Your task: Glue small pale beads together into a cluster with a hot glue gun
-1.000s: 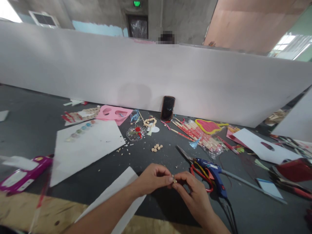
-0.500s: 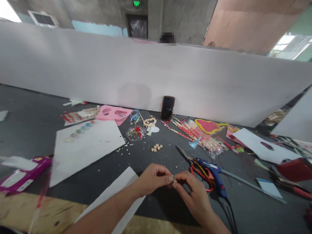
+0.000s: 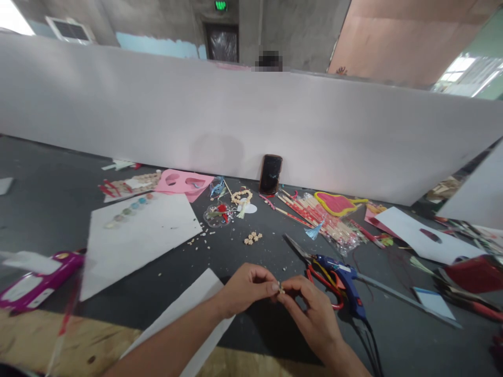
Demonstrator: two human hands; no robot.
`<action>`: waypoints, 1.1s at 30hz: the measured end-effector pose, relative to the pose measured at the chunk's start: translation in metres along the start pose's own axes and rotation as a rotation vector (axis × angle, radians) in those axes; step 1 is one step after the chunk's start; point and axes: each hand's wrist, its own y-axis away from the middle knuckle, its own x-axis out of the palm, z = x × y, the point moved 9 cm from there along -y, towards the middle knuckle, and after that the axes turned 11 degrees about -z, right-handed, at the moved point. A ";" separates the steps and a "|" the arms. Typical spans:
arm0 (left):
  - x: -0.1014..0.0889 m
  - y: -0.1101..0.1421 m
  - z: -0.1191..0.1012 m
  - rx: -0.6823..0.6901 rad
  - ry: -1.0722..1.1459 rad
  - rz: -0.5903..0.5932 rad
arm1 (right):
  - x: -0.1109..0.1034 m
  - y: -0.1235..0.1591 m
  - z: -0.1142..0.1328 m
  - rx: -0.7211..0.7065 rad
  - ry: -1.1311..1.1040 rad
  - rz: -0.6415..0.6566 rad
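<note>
Between the fingertips of both hands is a small pale piece (image 3: 281, 288), like a tiny cluster of beads; fingers cover much of it. My left hand (image 3: 248, 288) pinches it from the left with thumb and forefinger. From the right, my right hand (image 3: 310, 309) closes thumb and forefinger on the same piece. Beyond the hands, several small flower-shaped wooden beads (image 3: 252, 238) lie together on the dark table (image 3: 188, 277). Red-handled scissors (image 3: 326, 280) and a blue glue gun (image 3: 341, 272) with a long glue stick lie just right of my right hand.
A phone (image 3: 271, 174) leans against the white partition (image 3: 220, 110). White paper (image 3: 137, 230), a pink mask (image 3: 184, 183) and a purple device (image 3: 43, 283) lie leftward. Bagged red-patterned sticks (image 3: 322, 220) and a yellow-rimmed pink fan shape (image 3: 338, 203) are at right. Part of a blurred head shows over the partition.
</note>
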 end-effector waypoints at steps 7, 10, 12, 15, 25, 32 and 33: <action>0.001 0.000 0.002 -0.013 0.046 -0.003 | 0.000 0.000 -0.002 0.010 -0.011 0.000; 0.001 0.000 0.003 -0.013 0.040 -0.005 | 0.000 0.000 -0.002 0.002 -0.020 -0.005; 0.001 0.000 0.003 -0.012 0.040 0.006 | 0.001 0.001 -0.003 0.001 -0.029 -0.003; 0.003 0.000 0.001 -0.009 0.043 0.032 | 0.002 0.001 -0.005 0.022 -0.056 0.011; 0.003 0.001 0.001 -0.024 0.073 0.098 | 0.008 0.002 -0.009 0.099 -0.172 0.065; 0.004 0.003 -0.002 -0.040 0.110 0.086 | 0.007 0.003 -0.010 0.112 -0.181 0.065; 0.004 0.003 -0.002 -0.042 0.108 0.082 | 0.007 0.003 -0.009 0.106 -0.171 0.071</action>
